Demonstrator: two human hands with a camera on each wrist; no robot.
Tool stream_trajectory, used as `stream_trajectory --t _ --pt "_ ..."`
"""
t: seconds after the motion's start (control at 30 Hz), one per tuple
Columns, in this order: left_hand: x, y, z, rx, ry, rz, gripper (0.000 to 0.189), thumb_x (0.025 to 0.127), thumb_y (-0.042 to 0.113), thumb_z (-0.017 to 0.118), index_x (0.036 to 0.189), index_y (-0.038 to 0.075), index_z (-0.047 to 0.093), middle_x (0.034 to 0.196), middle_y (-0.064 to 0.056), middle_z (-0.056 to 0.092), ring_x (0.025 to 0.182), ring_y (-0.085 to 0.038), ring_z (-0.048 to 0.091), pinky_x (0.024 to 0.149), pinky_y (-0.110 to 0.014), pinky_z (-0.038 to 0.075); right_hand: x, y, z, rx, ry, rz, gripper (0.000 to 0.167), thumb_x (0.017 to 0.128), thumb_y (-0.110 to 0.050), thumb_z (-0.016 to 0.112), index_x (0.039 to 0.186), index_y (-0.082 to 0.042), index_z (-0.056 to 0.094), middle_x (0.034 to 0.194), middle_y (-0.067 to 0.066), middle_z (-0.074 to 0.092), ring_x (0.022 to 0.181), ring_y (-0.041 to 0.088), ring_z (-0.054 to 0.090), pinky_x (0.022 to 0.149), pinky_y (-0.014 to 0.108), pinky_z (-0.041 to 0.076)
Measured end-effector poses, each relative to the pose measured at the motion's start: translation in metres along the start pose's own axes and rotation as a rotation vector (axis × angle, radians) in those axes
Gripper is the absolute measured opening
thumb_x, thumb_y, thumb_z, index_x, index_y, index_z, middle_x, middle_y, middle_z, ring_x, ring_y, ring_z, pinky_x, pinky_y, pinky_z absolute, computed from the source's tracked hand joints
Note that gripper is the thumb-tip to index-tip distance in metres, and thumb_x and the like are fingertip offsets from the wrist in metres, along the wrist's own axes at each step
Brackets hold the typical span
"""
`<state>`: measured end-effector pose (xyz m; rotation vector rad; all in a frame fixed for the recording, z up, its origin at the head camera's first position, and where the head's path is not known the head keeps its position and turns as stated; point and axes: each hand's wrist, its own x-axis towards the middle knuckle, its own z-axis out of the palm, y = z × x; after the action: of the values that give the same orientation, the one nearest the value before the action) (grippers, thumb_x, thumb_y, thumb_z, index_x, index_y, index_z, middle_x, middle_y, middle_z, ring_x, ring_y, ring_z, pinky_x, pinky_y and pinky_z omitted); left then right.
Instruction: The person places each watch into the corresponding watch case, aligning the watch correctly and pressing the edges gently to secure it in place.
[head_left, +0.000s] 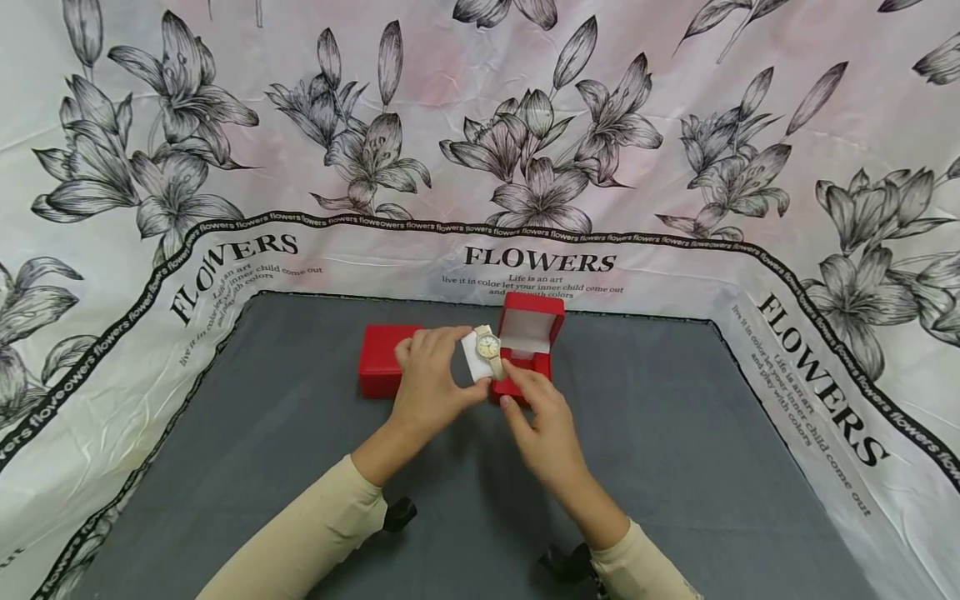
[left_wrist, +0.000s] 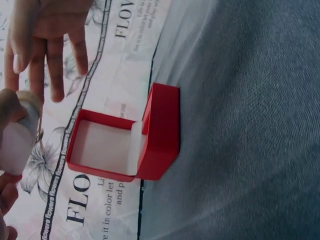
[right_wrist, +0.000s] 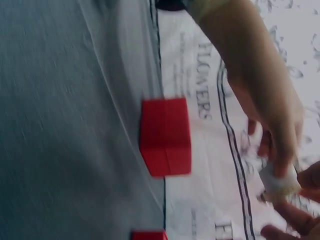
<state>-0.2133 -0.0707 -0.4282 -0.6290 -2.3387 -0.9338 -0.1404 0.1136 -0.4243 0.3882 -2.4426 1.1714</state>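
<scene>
Plain cream fabric sleeves point(head_left: 300, 533), small black attachments point(head_left: 400, 514) beneath

I see an open red box point(left_wrist: 162, 131), white-lined lid tipped back, nr the grey table's point(left_wrist: 250, 120) edge by the flower-print backdrop point(left_wrist: 131, 75). L hand point(left_wrist: 7, 107) grips a white cushion point(left_wrist: 16, 147) w/ a cream strap point(left_wrist: 31, 99); R hand point(left_wrist: 52, 27) close by, fingers extended.

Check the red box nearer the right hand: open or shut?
Open: the red box has its lid raised, pale lining showing in the left wrist view.
</scene>
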Motion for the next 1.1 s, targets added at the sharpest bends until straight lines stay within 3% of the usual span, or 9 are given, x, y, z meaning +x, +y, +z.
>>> stream_trajectory --t 0.13,0.37,0.57,0.93,1.1 --pt "0.0 -0.005 -0.004 -0.033 -0.072 0.018 0.073 0.073 0.03 0.09 0.136 0.01 0.058 0.127 -0.007 0.065 0.112 -0.023 0.054 0.101 -0.054 0.028 0.012 0.013 -0.013 0.002 -0.056 -0.032 0.048 0.091 -0.012 0.077 0.137 -0.017 0.065 0.135 0.003 0.064 0.119 0.019 0.058 0.092 0.044 0.056" --pt "0.002 -0.007 -0.012 -0.04 -0.177 0.122 0.072 0.073 0.032 0.091 0.135 0.011 0.061 0.13 -0.003 0.066 0.114 -0.02 0.053 0.101 -0.052 0.029 0.034 0.036 -0.028 0.016 -0.222 -0.167 0.077 0.083 -0.013 0.086 0.151 -0.017 0.05 0.149 0.005 0.051 0.135 0.023 0.046 0.102 0.051 0.051" --pt "0.004 -0.008 -0.015 -0.056 -0.213 0.183 0.072 0.074 0.032 0.091 0.135 0.009 0.062 0.131 -0.002 0.066 0.115 -0.02 0.054 0.101 -0.053 0.029 0.043 0.042 -0.035 0.031 -0.308 -0.227 0.083 0.081 -0.018 0.088 0.153 -0.019 0.046 0.148 0.003 0.051 0.136 0.022 0.045 0.106 0.054 0.046" --pt "0.004 -0.005 -0.016 -0.094 -0.217 0.233 0.07 0.074 0.028 0.09 0.135 0.008 0.062 0.129 -0.004 0.067 0.113 -0.02 0.056 0.102 -0.054 0.031 0.045 0.048 -0.03 0.03 -0.333 -0.223 0.084 0.079 -0.02 0.089 0.151 -0.021 0.045 0.15 0.0 0.047 0.135 0.022 0.04 0.104 0.057 0.045" --pt "0.006 -0.005 -0.018 -0.115 -0.287 0.218 0.076 0.076 0.029 0.09 0.141 0.01 0.057 0.135 -0.004 0.063 0.119 -0.02 0.052 0.103 -0.053 0.029 0.047 0.05 -0.03 0.025 -0.299 -0.231 0.083 0.076 -0.021 0.091 0.147 -0.02 0.048 0.146 0.001 0.051 0.134 0.022 0.043 0.105 0.059 0.041"
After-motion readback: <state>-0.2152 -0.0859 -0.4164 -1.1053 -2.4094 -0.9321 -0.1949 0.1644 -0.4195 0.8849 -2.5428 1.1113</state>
